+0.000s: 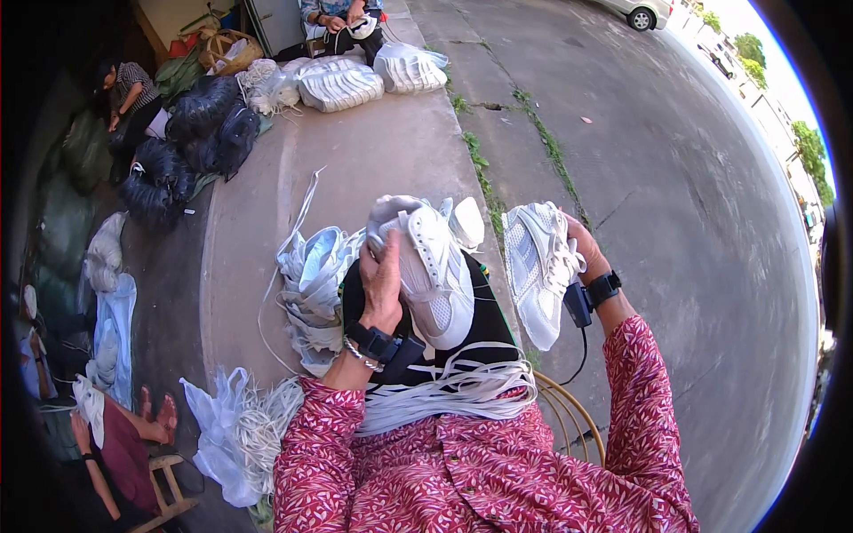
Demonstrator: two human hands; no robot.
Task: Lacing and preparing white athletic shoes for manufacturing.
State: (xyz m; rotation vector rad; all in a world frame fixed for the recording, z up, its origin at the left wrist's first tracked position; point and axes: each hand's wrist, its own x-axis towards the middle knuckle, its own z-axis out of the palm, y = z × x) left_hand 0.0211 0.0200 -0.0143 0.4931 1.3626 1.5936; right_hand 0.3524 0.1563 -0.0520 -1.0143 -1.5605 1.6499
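1. The left hand (382, 289) is closed on the collar of an unlaced sneaker upper (440, 280); the right hand (582, 244) is closed around the heel side of a laced sneaker upper (538, 275).
2. Both white pieces are held up side by side, apart, the unlaced one above the lap.
3. A white plastic bag (216, 435) lies open beside a tangle of laces (267, 428); two clear bags, (342, 86) and (410, 69), hold white uppers; black plastic bags (206, 107) hide their contents.
4. Counted: two uppers in hand, one wicker basket (233, 53); the loose laces (453, 400) are too tangled to count.
5. The walkway's edge runs beyond the lap; pavement (693, 266) stretches wide rightward.
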